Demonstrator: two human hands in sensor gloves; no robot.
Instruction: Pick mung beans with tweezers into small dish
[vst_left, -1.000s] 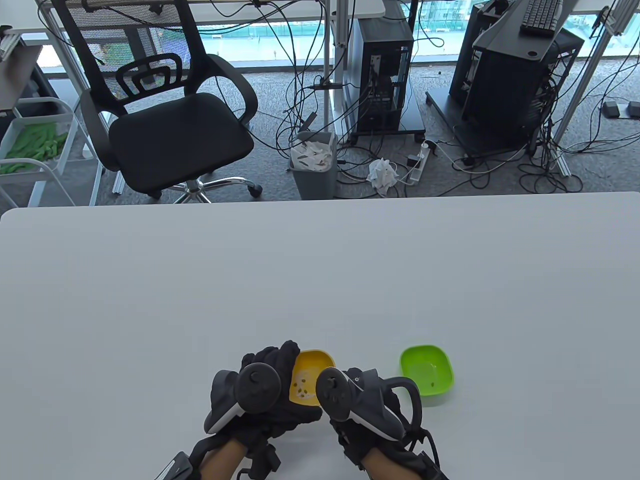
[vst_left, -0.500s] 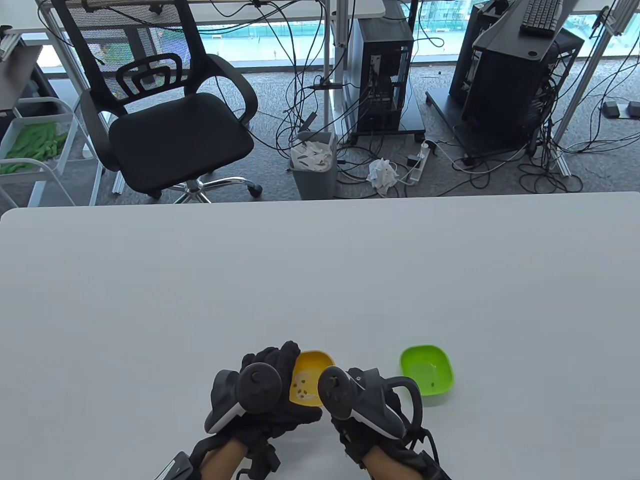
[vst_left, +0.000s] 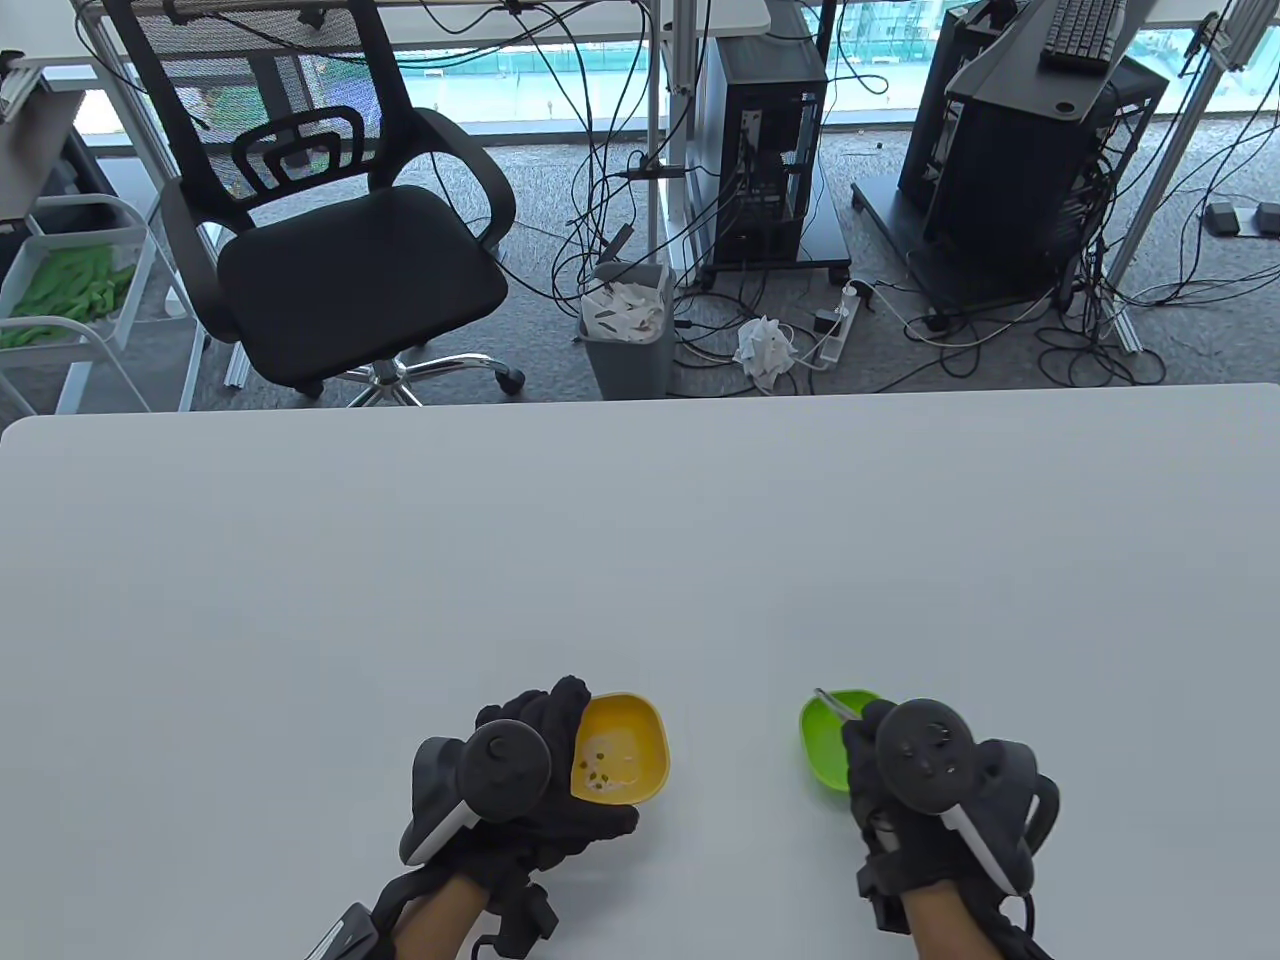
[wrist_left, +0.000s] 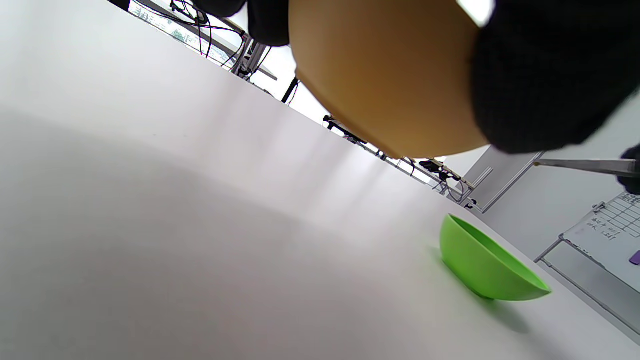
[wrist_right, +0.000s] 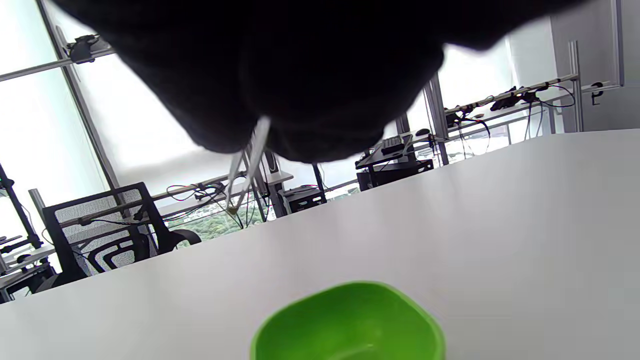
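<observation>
A yellow dish with several mung beans sits near the table's front edge. My left hand grips its left rim and holds it; its underside fills the top of the left wrist view. A green dish stands to the right, also in the left wrist view and right wrist view. My right hand pinches metal tweezers above the green dish. The tips are closed, with a small bean-like speck between them.
The white table stretches far ahead and to both sides. Beyond its far edge stand an office chair, a small bin and computer towers with cables on the floor.
My right hand has moved right from the yellow dish to above the green dish, with the tweezers. My left hand and the yellow dish shifted slightly.
</observation>
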